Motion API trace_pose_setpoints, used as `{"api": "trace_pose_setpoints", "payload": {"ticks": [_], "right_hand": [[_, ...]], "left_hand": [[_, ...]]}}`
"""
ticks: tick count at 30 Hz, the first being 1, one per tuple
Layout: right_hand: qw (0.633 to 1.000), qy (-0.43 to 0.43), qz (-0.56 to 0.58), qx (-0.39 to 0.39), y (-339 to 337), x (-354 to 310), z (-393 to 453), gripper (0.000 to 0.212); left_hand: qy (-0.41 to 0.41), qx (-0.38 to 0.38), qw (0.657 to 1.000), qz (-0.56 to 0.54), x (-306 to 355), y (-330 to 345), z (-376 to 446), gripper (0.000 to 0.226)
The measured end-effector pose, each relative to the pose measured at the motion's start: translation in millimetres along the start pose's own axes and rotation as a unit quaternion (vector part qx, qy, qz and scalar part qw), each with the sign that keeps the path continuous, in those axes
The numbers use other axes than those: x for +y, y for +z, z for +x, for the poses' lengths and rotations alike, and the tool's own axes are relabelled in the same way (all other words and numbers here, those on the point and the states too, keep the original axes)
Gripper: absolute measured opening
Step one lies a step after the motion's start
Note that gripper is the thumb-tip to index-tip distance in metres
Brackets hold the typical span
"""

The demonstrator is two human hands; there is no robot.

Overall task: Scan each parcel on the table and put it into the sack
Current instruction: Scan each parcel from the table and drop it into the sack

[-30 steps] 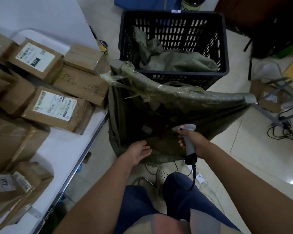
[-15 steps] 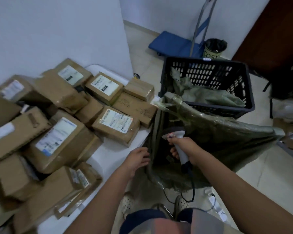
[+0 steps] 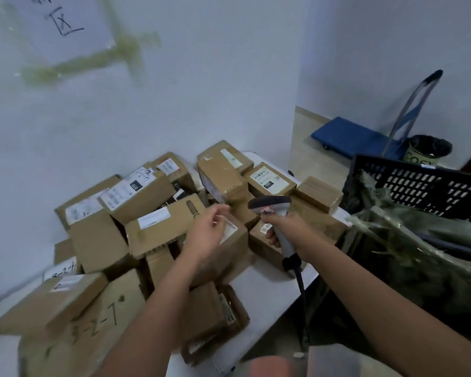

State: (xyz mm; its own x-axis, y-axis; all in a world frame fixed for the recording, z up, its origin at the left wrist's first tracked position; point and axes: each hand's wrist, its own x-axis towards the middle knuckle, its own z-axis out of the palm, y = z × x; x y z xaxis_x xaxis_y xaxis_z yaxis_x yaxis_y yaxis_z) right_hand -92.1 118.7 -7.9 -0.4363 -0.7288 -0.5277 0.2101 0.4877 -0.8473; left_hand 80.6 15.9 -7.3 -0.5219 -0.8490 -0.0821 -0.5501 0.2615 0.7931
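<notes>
My left hand (image 3: 208,232) hovers over a brown cardboard parcel with a small white label (image 3: 230,242), fingers loosely spread and curled a little, holding nothing; I cannot tell whether the fingertips touch the cardboard, as the frame is blurred there. My right hand (image 3: 282,227) is wrapped round the handle of a grey handheld barcode scanner with a dark head (image 3: 269,204), its head pointing left toward my left hand and over the parcels, and its black cable (image 3: 301,284) hangs down from the handle below my right wrist. Ahead of and to the left of both hands lies a loose heap of brown cardboard parcels (image 3: 158,227), many with white shipping labels, stacked at odd angles on the white table (image 3: 269,284); a bare patch of the tabletop shows under my right forearm. One large brown box with handwritten numbers on its face (image 3: 101,325) sits nearest me, left of my left forearm. To the right of my right hand, just beside the table edge, hangs the olive-green woven plastic sack (image 3: 408,257), mouth open and crumpled. Beyond the sack stands a black slotted plastic crate (image 3: 424,186) with more green sacking in it. Farther off past my right hand, a blue platform trolley with a metal handle (image 3: 354,137) rests on the floor by the white wall (image 3: 201,91), with a small bin lined in black plastic (image 3: 427,152) next to it.
</notes>
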Motion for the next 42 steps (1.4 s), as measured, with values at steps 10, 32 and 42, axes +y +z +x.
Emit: {"api": "trace_pose_setpoints", "payload": {"ticks": [10, 32, 42], "right_hand": [[0.998, -0.05, -0.031, -0.011, 47.4, -15.8, 7.9, 0.033], [0.997, -0.063, 0.035, -0.025, -8.6, -22.2, -12.3, 0.025], [0.995, -0.066, -0.009, -0.07, -41.6, -7.1, -20.9, 0.033]], "left_hand": [[-0.01, -0.114, 0.862, 0.493, -70.2, -69.1, 29.8, 0.078], [-0.155, 0.021, 0.915, -0.373, 3.9, -69.3, 28.3, 0.022], [-0.185, 0.004, 0.909, -0.374, 4.3, -27.1, 24.3, 0.024]]}}
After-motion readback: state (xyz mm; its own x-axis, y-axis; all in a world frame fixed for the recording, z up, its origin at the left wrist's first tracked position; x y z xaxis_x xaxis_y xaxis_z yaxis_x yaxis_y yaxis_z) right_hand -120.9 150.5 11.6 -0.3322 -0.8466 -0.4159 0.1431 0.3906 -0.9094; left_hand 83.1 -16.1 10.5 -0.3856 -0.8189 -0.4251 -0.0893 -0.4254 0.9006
